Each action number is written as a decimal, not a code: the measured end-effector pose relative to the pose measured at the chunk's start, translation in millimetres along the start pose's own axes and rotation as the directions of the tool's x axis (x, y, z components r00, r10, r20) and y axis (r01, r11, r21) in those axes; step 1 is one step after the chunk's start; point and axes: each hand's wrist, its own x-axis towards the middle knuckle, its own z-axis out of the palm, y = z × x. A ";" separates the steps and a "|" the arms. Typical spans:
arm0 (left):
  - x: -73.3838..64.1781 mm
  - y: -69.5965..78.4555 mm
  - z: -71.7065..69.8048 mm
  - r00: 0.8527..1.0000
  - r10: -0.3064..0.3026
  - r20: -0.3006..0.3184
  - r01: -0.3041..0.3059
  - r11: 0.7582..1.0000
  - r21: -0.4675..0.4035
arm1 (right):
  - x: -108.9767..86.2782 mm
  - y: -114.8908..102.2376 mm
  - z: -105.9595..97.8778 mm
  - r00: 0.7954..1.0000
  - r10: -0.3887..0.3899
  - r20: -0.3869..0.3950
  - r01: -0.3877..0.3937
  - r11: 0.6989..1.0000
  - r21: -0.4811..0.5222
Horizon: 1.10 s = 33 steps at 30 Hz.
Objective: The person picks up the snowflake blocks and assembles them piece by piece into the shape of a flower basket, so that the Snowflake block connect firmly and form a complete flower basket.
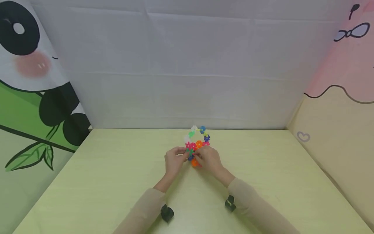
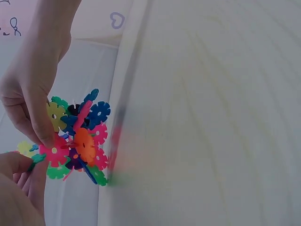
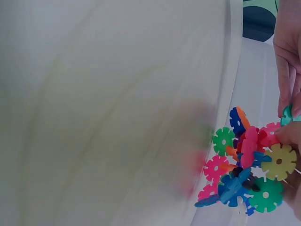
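Note:
A many-coloured model of interlocking plastic snowflake discs (image 1: 199, 144) stands over the table between both hands, with a ring of discs forming a loop at its top. My left hand (image 1: 175, 161) is at its left side, where thumb and finger pinch a teal-green disc (image 2: 37, 159) at the edge. From the right, my right hand (image 1: 211, 160) grips the model, its fingertips on a pink disc (image 2: 55, 149). Orange, blue, green and yellow discs jut out around the pinched spot, among them a yellow disc (image 3: 279, 161) close by the right fingers. The fingers hide part of the model's middle.
The pale yellow table (image 1: 96, 182) reaches back to a white cloth wall (image 1: 198, 65). Printed panels flank it, a green and white one (image 1: 23, 107) at left and a pink and cream one (image 1: 342, 113) at right. Dark straps (image 1: 167, 213) hang at the sleeves.

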 end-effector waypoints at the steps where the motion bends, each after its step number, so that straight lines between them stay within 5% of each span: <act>1: -0.1 0.0 1.6 1.000 -0.001 -0.011 0.001 1.000 -0.003 | 0.1 0.9 -0.1 1.000 -0.009 -0.007 0.009 1.000 0.003; 21: -6.0 -2.4 14.5 0.990 -0.007 -0.139 0.008 1.000 0.009 | -0.8 4.9 0.3 0.996 -0.055 -0.077 0.062 0.993 0.097; 33: -9.9 -0.6 16.7 0.989 0.012 -0.149 -0.007 0.999 0.035 | -0.4 4.9 3.6 1.000 0.016 -0.010 -0.014 0.991 0.134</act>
